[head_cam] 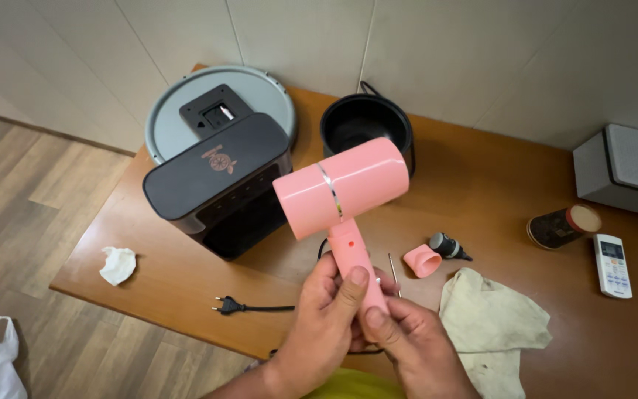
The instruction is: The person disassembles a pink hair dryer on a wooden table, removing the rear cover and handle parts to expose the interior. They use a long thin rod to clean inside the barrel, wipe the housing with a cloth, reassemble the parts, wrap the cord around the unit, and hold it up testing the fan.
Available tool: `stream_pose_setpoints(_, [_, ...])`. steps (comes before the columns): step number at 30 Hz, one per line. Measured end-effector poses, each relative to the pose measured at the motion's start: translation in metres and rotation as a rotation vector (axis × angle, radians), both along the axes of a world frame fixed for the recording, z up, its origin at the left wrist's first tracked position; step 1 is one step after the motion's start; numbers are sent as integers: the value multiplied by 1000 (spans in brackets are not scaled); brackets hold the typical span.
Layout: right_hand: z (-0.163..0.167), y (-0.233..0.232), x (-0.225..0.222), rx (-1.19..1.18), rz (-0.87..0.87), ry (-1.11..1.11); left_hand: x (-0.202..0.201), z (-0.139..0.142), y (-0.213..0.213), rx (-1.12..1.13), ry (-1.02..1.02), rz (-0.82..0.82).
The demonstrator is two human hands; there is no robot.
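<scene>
Head view: we hold the pink hair dryer (341,192) upright above the desk (481,185), left hand (326,318) and right hand (407,343) both with fingers closed around its handle. Behind the dryer stands a black appliance (219,181); right of it lies a pink nozzle (422,261).

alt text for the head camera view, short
Two bare hands, left hand and right hand, hold a pink hair dryer by its handle over a wooden table, with a black appliance, cloth and remote around.
</scene>
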State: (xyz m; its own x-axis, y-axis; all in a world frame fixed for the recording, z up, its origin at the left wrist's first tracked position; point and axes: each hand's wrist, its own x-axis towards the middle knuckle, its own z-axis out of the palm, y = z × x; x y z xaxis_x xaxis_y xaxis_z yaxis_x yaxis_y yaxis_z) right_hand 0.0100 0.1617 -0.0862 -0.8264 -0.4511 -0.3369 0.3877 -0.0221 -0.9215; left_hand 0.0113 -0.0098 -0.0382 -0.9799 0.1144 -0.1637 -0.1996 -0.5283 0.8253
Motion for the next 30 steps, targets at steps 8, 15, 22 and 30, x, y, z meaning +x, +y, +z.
stream_pose_setpoints(8, [86,90,-62,347,-380,389,3,13,3,-183,-18,-122])
stream_pose_setpoints(15, [123,69,-132,231,279,690,9,14,33,-208,-82,-176])
stream_pose_setpoints(22, [97,40,-107,181,-69,448,10,3,34,-201,-98,-42])
stream_pose_setpoints(30, [80,37,-82,-28,-156,397,22,0,32,-213,-69,-42])
